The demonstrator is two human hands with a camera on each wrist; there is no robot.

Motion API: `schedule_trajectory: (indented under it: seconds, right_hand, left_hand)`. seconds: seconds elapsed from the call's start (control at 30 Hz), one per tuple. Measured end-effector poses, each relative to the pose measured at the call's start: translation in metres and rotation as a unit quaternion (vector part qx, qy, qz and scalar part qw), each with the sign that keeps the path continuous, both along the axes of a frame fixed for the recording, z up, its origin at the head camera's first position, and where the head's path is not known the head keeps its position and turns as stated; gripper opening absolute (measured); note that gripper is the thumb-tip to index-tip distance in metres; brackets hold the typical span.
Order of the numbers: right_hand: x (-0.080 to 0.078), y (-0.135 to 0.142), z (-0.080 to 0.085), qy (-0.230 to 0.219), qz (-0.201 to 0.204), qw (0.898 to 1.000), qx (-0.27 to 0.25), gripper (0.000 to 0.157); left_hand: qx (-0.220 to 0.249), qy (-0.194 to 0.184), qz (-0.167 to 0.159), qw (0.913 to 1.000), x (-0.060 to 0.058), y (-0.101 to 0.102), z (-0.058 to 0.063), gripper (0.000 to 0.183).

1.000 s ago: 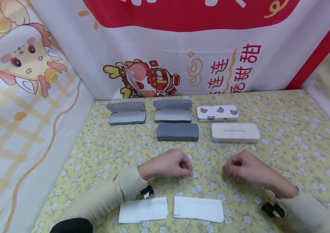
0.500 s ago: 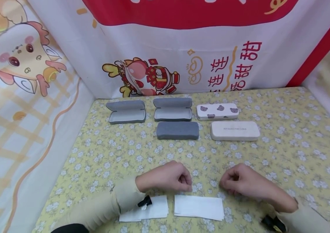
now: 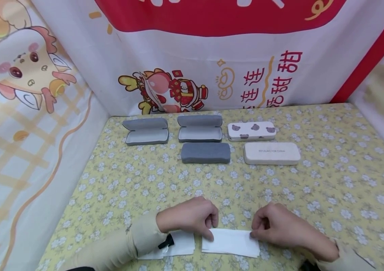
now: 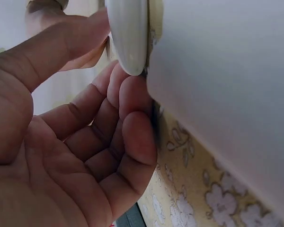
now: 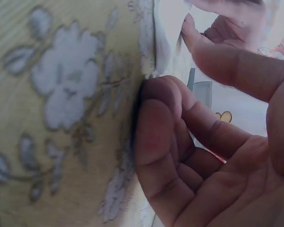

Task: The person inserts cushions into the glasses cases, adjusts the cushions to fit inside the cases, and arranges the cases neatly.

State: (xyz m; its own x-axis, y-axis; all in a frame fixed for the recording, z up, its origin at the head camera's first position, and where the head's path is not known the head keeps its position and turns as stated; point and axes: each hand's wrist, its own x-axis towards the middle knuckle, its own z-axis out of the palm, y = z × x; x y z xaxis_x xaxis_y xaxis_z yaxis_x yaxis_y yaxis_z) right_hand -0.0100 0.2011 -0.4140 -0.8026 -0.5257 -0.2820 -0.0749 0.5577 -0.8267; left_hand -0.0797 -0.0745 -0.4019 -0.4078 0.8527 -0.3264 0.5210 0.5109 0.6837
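Two folded white cloths lie side by side near the front of the table in the head view. My left hand [image 3: 192, 214] pinches the upper left corner of the right-hand cloth [image 3: 230, 242], thumb on top. At that cloth's right edge, my right hand [image 3: 278, 226] has its thumb on the border and its fingers curled below. In the left wrist view the cloth's rounded fold [image 4: 128, 38] sits between thumb and fingers. A similar white edge [image 5: 168, 38] shows beside the right thumb in the right wrist view. The left-hand cloth [image 3: 183, 244] is partly hidden by the left sleeve.
Two opened grey glasses cases, one at the left [image 3: 147, 136] and one beside it [image 3: 200, 133], stand at the back. Nearby are a bear-print case [image 3: 251, 131], a closed grey case [image 3: 205, 153] and a cream case [image 3: 272, 153]. A flowered cloth [image 3: 137, 195] covers the table.
Both hands have come down toward the front of the table, from above the cloths to the right-hand cloth's edges, and now take hold of it. The cases have stayed put.
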Motion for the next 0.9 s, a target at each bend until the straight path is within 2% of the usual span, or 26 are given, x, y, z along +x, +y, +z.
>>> schedule_trajectory:
  seconds: [0.13,0.33,0.5,0.63,0.73,0.9]
  right_hand:
    - [0.003,-0.006,-0.001,0.015,0.0,1.0,0.02,0.018]
    - [0.005,-0.012,-0.004,0.027,-0.003,0.998,0.055,0.023]
    - [0.007,-0.011,-0.003,0.022,-0.002,0.999,0.044,0.023]
    - [0.008,-0.005,-0.004,-0.007,-0.006,1.0,-0.001,0.018]
    - [0.006,-0.001,-0.005,-0.035,-0.015,0.999,-0.038,0.016]
    - [0.005,0.003,-0.007,-0.068,-0.034,0.994,-0.084,0.015]
  left_hand:
    - [-0.01,0.017,-0.006,0.9998,0.002,0.0,-0.002,0.025]
    - [-0.03,0.045,-0.008,0.9985,0.005,0.001,-0.002,0.028]
    - [-0.023,0.047,-0.018,0.9985,0.006,0.001,0.0,0.031]
    - [-0.008,0.01,-0.017,0.9998,0.004,-0.002,0.002,0.028]
    - [0.0,-0.037,-0.005,0.9993,0.001,-0.004,0.003,0.025]
    - [0.015,-0.124,0.031,0.9916,-0.004,-0.007,-0.001,0.021]
